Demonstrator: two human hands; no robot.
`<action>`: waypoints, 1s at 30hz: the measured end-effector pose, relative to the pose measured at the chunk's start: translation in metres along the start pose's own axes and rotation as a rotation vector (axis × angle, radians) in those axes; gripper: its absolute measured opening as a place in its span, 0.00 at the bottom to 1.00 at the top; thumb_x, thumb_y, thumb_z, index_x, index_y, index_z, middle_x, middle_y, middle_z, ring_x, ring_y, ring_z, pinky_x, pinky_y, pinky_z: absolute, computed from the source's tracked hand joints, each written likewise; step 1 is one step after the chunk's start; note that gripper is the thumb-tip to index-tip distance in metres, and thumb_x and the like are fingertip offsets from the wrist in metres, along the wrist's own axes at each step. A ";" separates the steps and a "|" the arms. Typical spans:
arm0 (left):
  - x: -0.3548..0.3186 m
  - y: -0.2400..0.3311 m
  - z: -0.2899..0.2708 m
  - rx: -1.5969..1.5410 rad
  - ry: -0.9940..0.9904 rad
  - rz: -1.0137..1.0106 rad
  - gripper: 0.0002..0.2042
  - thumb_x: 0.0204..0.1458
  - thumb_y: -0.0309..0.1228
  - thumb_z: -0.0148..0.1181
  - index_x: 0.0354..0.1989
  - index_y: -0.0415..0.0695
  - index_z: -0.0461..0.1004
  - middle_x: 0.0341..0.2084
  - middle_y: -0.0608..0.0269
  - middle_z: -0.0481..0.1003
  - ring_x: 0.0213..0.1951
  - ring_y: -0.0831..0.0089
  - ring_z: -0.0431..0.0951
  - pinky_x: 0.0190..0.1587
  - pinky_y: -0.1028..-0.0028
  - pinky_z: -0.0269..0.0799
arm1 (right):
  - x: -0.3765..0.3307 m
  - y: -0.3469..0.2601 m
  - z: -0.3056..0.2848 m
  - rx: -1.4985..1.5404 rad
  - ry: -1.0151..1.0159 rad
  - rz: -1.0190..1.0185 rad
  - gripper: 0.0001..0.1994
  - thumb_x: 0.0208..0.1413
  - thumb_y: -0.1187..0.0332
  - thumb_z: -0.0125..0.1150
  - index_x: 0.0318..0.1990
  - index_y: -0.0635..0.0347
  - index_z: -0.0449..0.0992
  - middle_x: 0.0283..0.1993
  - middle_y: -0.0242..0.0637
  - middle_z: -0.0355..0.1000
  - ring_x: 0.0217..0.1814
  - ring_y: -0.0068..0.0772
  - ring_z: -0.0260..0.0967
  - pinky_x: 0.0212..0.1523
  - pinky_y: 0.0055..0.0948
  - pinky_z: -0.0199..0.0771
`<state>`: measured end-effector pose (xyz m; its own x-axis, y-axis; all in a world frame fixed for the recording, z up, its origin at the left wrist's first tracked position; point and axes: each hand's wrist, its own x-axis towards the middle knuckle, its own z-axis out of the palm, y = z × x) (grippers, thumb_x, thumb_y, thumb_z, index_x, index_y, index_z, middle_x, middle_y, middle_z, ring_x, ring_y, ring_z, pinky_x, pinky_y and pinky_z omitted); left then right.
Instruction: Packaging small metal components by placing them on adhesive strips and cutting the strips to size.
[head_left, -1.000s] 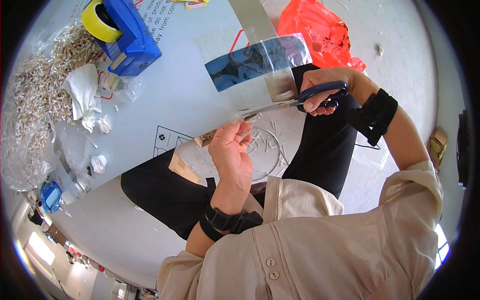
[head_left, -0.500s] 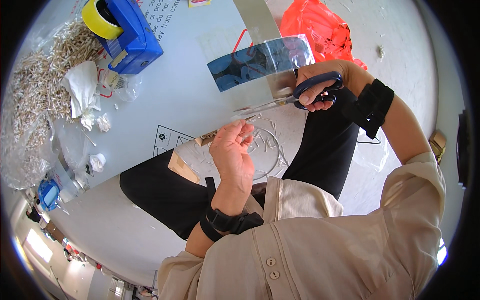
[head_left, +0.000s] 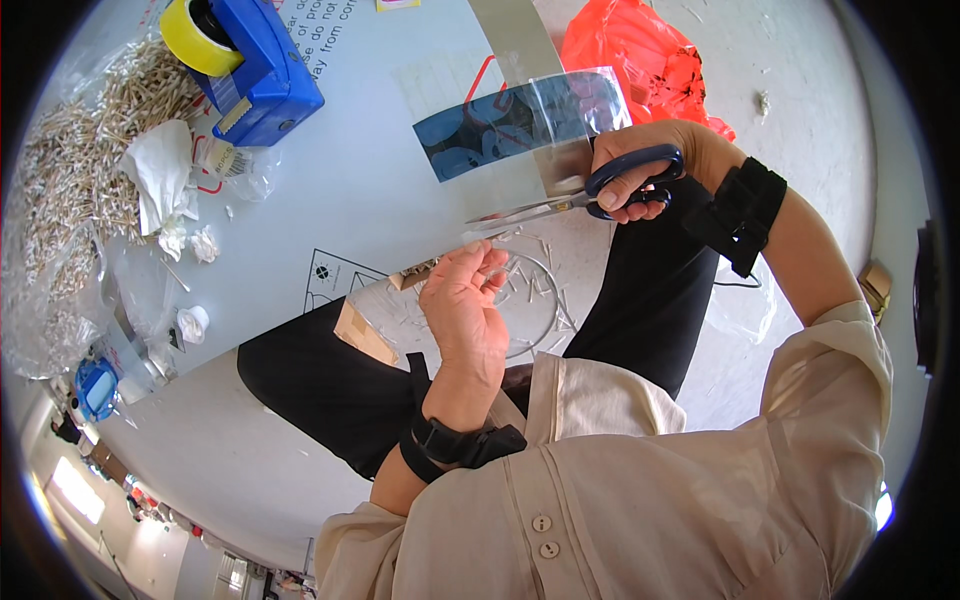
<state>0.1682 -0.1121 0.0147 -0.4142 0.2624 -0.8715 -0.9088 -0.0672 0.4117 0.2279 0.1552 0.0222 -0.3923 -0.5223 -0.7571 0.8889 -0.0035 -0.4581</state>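
In my right hand (head_left: 635, 138) is a pair of scissors (head_left: 548, 209) with dark blue handles, thumb and fingers through the loops. The blades point left along the table's front edge, slightly apart. My left hand (head_left: 465, 310) is just below the blade tips, its thumb and fingers pinched together; what they hold, if anything, is too small to make out. Beneath the left hand a round, clear-rimmed container (head_left: 560, 300) sits low between my knees, with thin short sticks in and around it. A brown cardboard edge (head_left: 365, 335) shows beside it.
A large heap of cotton swabs (head_left: 75, 190) covers the table's left side, with crumpled white tissue (head_left: 160, 180) beside it. Behind stands a blue tape dispenser (head_left: 270, 90) with yellow tape. A dark blue transparent film strip (head_left: 500, 125) lies across the table, near a red plastic bag (head_left: 640, 65).
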 end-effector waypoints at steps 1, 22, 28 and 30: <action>0.000 0.000 0.000 0.000 0.001 0.000 0.04 0.49 0.28 0.55 0.31 0.41 0.72 0.27 0.62 0.75 0.36 0.71 0.72 0.45 0.67 0.59 | -0.001 -0.002 0.001 0.000 -0.001 0.000 0.20 0.44 0.56 0.67 0.21 0.68 0.74 0.15 0.36 0.67 0.14 0.24 0.65 0.13 0.19 0.63; 0.005 -0.004 -0.004 0.022 0.004 0.011 0.04 0.49 0.29 0.57 0.29 0.43 0.72 0.26 0.64 0.74 0.36 0.70 0.73 0.43 0.67 0.60 | 0.000 -0.004 0.004 -0.111 0.083 0.016 0.14 0.43 0.64 0.69 0.19 0.65 0.74 0.13 0.32 0.66 0.10 0.19 0.62 0.11 0.17 0.60; 0.006 -0.004 -0.003 -0.008 0.036 0.002 0.02 0.48 0.26 0.58 0.27 0.42 0.73 0.24 0.67 0.74 0.30 0.75 0.73 0.36 0.74 0.62 | 0.002 -0.003 0.002 -0.125 0.013 0.062 0.16 0.42 0.60 0.71 0.19 0.64 0.74 0.13 0.31 0.65 0.12 0.20 0.63 0.13 0.18 0.62; 0.007 -0.005 -0.003 0.006 0.036 0.002 0.02 0.48 0.26 0.58 0.27 0.42 0.73 0.24 0.67 0.74 0.30 0.76 0.73 0.36 0.75 0.63 | -0.001 -0.005 0.002 -0.137 -0.013 0.066 0.19 0.41 0.57 0.72 0.20 0.64 0.73 0.14 0.31 0.65 0.14 0.20 0.64 0.15 0.18 0.63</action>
<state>0.1694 -0.1135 0.0062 -0.4174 0.2274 -0.8798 -0.9079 -0.0620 0.4146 0.2243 0.1537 0.0258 -0.3297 -0.5287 -0.7821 0.8719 0.1472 -0.4671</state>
